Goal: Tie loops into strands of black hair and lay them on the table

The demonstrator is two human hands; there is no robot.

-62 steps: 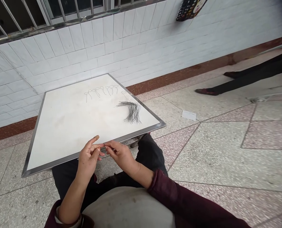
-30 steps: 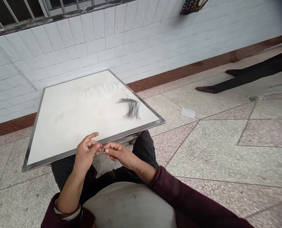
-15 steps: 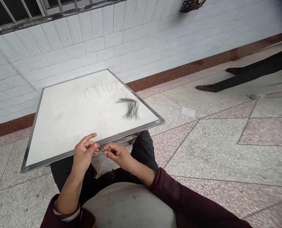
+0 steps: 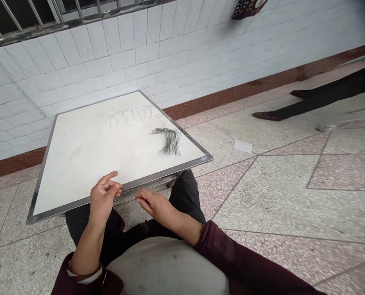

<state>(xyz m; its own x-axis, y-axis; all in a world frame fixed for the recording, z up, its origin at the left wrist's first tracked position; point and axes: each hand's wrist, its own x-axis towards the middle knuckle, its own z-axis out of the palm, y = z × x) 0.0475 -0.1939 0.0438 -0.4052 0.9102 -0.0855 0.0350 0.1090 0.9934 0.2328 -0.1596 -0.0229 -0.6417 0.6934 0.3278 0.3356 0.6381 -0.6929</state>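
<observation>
My left hand [image 4: 104, 196] is just over the near edge of the white board table [image 4: 87, 164], thumb pressed against a fingertip and another finger stretched out. To its right, my right hand [image 4: 159, 207] pinches with thumb and forefinger. A very thin dark wire [image 4: 128, 191] seems to run between the two pinches, though it is faint against the table's edge. A bundle of dark thin wires [image 4: 171, 141] lies on the right side of the tabletop. Several looped wires with loose tails [image 4: 131, 113] lie in a row near the back, and a single loop [image 4: 159, 116] lies nearer the bundle.
The table has a grey metal rim [image 4: 197, 159] and stands by a white tiled wall [image 4: 108, 57]. My knees are under its near edge. A person's legs [image 4: 317, 100] in dark trousers extend in from the right. A white paper [image 4: 243, 146] lies on the floor.
My hands have moved apart: the left went a little to the left, the right slightly to the right. The wires on the table have stayed in place.
</observation>
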